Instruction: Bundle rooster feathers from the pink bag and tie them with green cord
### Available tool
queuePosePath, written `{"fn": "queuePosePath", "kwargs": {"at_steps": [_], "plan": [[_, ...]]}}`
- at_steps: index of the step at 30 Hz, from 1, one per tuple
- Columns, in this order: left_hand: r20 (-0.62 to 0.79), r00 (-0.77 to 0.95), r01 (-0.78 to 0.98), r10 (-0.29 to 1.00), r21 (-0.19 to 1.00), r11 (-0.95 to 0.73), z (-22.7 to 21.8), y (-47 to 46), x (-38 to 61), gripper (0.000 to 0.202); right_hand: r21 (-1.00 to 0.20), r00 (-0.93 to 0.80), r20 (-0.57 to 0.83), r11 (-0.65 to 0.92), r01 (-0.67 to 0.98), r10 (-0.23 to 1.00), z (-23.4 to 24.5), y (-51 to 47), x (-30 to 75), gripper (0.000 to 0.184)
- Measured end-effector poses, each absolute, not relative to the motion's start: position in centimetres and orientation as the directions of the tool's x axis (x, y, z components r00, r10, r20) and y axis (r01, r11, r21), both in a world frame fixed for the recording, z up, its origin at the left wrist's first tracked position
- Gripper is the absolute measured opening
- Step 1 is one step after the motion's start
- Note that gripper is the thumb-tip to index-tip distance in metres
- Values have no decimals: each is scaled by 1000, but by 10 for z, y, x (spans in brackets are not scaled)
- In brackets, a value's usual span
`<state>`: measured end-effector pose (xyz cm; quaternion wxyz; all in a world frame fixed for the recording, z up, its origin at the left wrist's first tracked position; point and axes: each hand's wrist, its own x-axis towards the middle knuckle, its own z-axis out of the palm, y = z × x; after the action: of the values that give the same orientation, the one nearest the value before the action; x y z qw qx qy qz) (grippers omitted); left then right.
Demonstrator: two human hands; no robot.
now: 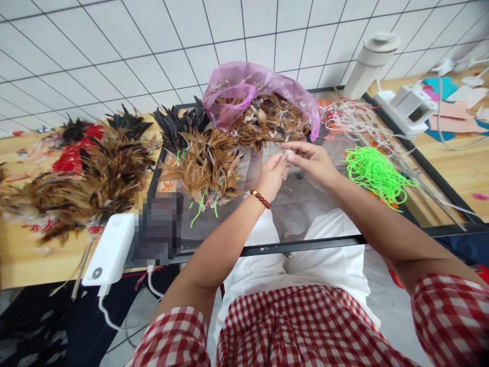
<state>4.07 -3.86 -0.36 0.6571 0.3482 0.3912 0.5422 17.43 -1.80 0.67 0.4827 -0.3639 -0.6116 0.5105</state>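
Note:
Over the glass tabletop point(244, 224), my left hand point(274, 171) and my right hand point(315, 162) meet with their fingertips together. Both are closed in a pinch around a small whitish thing point(289, 152), mostly hidden by the fingers; its kind I cannot make out. Just beyond the hands lies an open pink plastic bag point(263, 71) full of loose brown feathers point(275, 120). To the left of my left hand sit bundles of brown feathers point(208, 165) with bright green cord ends, and black feathers point(181, 125) lie behind them. A pile of green cord point(376, 173) is right of my right hand.
Pale and orange cords point(353, 120) lie at the back right, near a white bottle point(370, 63) and a power strip point(405, 109). On the left are more feather bundles point(114, 163), red cord point(78, 150), a white power bank point(110, 247) and a blurred-out dark device point(158, 229).

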Motion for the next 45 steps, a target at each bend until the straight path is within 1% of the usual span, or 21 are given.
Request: {"fn": "queuePosePath", "kwargs": {"at_steps": [4,7,9,11,13,15,16,18,19,20,21,23,26,28,30,33,35,37,40,42,45], "plan": [[-103,218,-427,971,884,189,-1,-43,41,32,-973,-203,225,211,-91,953,1,-17,174,50],[-130,245,-400,961,889,222,-4,-42,40,35,-979,-192,194,178,-102,962,-3,-15,176,51],[-163,174,-435,971,872,224,-7,-39,40,39,-981,-189,193,193,-16,963,-5,-9,180,46],[-201,48,-515,978,834,196,-8,-36,39,40,-951,-167,212,243,191,963,-4,0,184,37],[-245,-56,-598,968,785,165,-7,-31,37,40,-825,-160,235,283,490,959,-3,14,185,27],[-289,-101,-655,952,740,155,-5,-27,34,38,-590,-187,234,293,752,954,-3,27,180,24],[-307,-108,-675,945,721,157,-4,-26,32,38,-470,-200,224,285,835,954,-3,33,176,25],[-336,-108,-698,936,695,169,-2,-24,30,37,-304,-197,199,251,919,960,-4,41,167,24],[-346,-105,-704,932,688,176,-2,-24,29,37,-267,-190,188,236,934,964,-5,42,164,22],[-353,-103,-709,930,682,180,-2,-24,29,37,-264,-180,188,226,938,966,-5,42,161,20],[-355,-103,-712,929,678,180,-2,-24,29,36,-295,-170,198,224,929,965,-6,40,159,19],[-345,-106,-719,932,674,168,-4,-23,30,36,-448,-161,248,260,855,955,-5,32,159,15],[-324,-121,-729,938,671,138,-7,-22,32,34,-729,-140,337,352,587,931,-3,11,159,17],[-322,-112,-748,940,651,134,-7,-21,33,32,-816,-134,365,386,430,921,-3,-3,155,20],[-330,-82,-772,940,618,150,-7,-20,32,29,-831,-141,386,410,375,912,-5,-13,149,21],[-318,-28,-788,948,590,175,-7,-18,28,28,-786,-192,426,466,405,884,-9,-18,142,20],[-275,-3,-783,962,598,169,-9,-16,26,30,-787,-227,413,471,399,882,-11,-17,142,22],[-241,0,-770,971,619,154,-11,-16,25,33,-855,-215,357,411,317,909,-12,-13,145,27],[-213,-11,-736,977,663,137,-13,-18,26,34,-955,-137,264,279,98,955,-10,-6,150,36],[-181,1,-706,983,696,129,-13,-20,27,35,-972,-103,234,235,-8,967,-7,-2,153,41],[-130,26,-665,991,738,114,-14,-23,28,35,-973,-115,228,222,-57,967,-2,0,155,46]]}}
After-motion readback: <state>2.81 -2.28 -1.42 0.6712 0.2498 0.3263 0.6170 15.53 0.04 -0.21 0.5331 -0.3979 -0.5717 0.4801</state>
